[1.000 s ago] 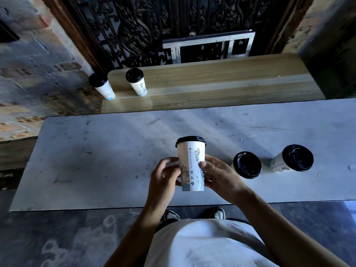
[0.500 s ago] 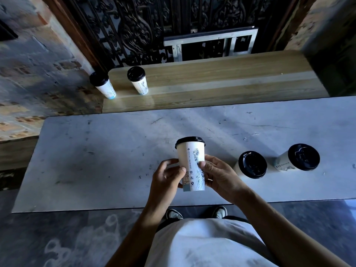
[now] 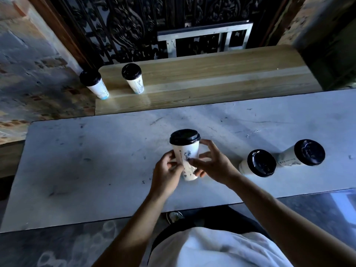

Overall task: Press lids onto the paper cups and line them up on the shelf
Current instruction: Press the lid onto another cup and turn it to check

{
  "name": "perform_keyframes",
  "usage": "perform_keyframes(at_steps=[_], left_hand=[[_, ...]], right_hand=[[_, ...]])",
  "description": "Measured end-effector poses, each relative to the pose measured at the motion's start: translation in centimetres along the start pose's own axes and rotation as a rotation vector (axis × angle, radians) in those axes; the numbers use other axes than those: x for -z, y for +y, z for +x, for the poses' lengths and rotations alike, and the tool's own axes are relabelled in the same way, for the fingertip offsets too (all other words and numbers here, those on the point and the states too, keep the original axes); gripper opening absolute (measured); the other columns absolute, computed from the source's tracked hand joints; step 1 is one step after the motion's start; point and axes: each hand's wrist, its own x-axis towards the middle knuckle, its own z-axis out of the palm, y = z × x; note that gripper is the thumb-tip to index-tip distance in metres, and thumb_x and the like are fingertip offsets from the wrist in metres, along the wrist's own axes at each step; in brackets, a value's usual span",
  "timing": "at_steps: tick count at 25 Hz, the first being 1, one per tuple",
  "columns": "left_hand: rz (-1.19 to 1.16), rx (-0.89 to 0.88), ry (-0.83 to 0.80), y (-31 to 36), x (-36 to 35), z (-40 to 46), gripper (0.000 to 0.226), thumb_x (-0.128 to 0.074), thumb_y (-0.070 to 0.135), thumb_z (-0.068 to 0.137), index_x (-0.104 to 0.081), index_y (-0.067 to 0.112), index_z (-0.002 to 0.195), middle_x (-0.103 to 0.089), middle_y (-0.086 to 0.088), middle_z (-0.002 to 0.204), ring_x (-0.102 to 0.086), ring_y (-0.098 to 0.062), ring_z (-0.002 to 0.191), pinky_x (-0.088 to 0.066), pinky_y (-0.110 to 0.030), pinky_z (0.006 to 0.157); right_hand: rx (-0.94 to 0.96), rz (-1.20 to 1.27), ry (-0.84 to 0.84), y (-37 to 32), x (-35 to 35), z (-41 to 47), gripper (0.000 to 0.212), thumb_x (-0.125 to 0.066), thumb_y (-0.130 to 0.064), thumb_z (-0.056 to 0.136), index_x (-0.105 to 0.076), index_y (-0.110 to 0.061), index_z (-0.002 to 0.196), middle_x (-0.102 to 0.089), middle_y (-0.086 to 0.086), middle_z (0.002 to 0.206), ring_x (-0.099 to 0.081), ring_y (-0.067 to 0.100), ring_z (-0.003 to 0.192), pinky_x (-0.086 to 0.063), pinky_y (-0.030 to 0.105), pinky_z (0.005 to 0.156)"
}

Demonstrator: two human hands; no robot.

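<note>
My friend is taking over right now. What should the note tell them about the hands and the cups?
Left hand: grips the lidded cup low on its side.
Right hand: fingers spread around the same cup, thumb on its side.
Shelf: two lidded cups stand at its left end, one at the corner, one beside it.
Table: two more lidded cups wait on the right, nearer and farther.
Done: every cup in view has its lid; two are lined up.
Left: put the held cup on the shelf, then the two table cups.
</note>
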Motion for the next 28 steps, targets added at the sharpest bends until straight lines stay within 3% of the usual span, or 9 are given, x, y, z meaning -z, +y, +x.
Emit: perform_keyframes(at_steps=[1,5,9,12,16,18,21,24,28], left_hand=[[-0.004,-0.009,-0.020,0.6,0.2,1.0,0.045,-0.071,0.021,0.075,-0.068,0.028,0.119,-0.076,0.008,0.111,-0.074,-0.004,0.095,-0.059,-0.033,0.091],[0.004,-0.097,-0.037,4.5,0.1,5.2,0.052,-0.080,0.012,0.078,-0.060,0.028,0.124,-0.071,0.007,0.118,-0.069,-0.004,0.103,-0.052,-0.012,0.077],[0.007,-0.131,-0.022,7.6,-0.7,12.2,0.065,-0.083,0.012,0.072,-0.052,0.032,0.124,-0.070,0.001,0.123,-0.071,-0.013,0.110,-0.059,-0.031,0.088],[0.006,-0.112,0.016,9.5,-1.5,18.5,0.062,-0.077,0.002,0.073,-0.046,0.031,0.118,-0.071,0.002,0.117,-0.071,-0.012,0.109,-0.057,-0.036,0.092],[-0.027,-0.137,0.057,9.2,-2.6,28.2,0.063,-0.072,-0.012,0.073,-0.045,0.021,0.119,-0.067,0.006,0.109,-0.068,-0.005,0.099,-0.055,-0.021,0.081],[0.003,-0.177,0.106,8.8,-2.6,32.6,0.063,-0.074,-0.015,0.073,-0.054,0.019,0.122,-0.068,0.009,0.106,-0.067,0.003,0.092,-0.053,-0.015,0.081],[0.045,-0.227,0.138,7.6,-2.7,38.1,0.056,-0.074,-0.014,0.076,-0.062,0.010,0.126,-0.071,0.002,0.108,-0.065,-0.003,0.095,-0.051,-0.012,0.082],[0.092,-0.287,0.107,6.0,-2.9,42.1,0.061,-0.070,-0.017,0.078,-0.059,0.010,0.132,-0.069,0.006,0.110,-0.065,0.006,0.096,-0.049,-0.007,0.078],[0.107,-0.264,0.048,4.5,-3.5,45.4,0.061,-0.062,-0.021,0.083,-0.052,0.010,0.135,-0.066,0.003,0.107,-0.065,0.008,0.082,-0.049,-0.011,0.072]], right_hand=[[0.009,-0.044,0.005,-0.8,0.2,0.9,0.066,-0.086,-0.024,0.080,-0.045,-0.032,0.131,-0.074,0.008,0.101,-0.076,0.030,0.065,-0.062,0.038,0.061],[0.063,-0.245,0.022,-4.4,2.0,5.2,0.067,-0.086,-0.010,0.076,-0.047,-0.014,0.131,-0.064,0.009,0.114,-0.076,0.034,0.066,-0.064,0.048,0.066],[0.143,-0.322,-0.030,-8.8,4.6,12.1,0.073,-0.083,0.001,0.076,-0.047,-0.011,0.138,-0.061,0.010,0.118,-0.073,0.024,0.070,-0.065,0.042,0.063],[0.172,-0.408,-0.071,-10.6,6.6,18.8,0.085,-0.083,-0.006,0.074,-0.041,-0.022,0.146,-0.065,0.003,0.116,-0.072,0.018,0.080,-0.060,0.028,0.058],[0.243,-0.527,-0.045,-10.4,7.5,28.9,0.091,-0.088,-0.018,0.072,-0.040,-0.022,0.150,-0.066,0.004,0.126,-0.060,0.022,0.109,-0.041,0.024,0.081],[0.288,-0.547,-0.073,-10.3,7.4,33.5,0.090,-0.090,-0.021,0.071,-0.043,-0.023,0.147,-0.065,0.004,0.135,-0.060,0.026,0.120,-0.041,0.026,0.090],[0.336,-0.567,-0.091,-9.9,7.6,39.1,0.092,-0.091,-0.022,0.071,-0.041,-0.024,0.148,-0.063,0.003,0.140,-0.060,0.024,0.123,-0.047,0.034,0.097],[0.364,-0.567,-0.093,-8.5,7.6,43.1,0.090,-0.090,-0.023,0.073,-0.040,-0.026,0.148,-0.062,0.001,0.138,-0.057,0.019,0.121,-0.046,0.034,0.095],[0.383,-0.565,-0.094,-7.1,7.7,46.2,0.092,-0.090,-0.025,0.071,-0.040,-0.030,0.149,-0.063,-0.002,0.135,-0.059,0.018,0.116,-0.050,0.040,0.100]])
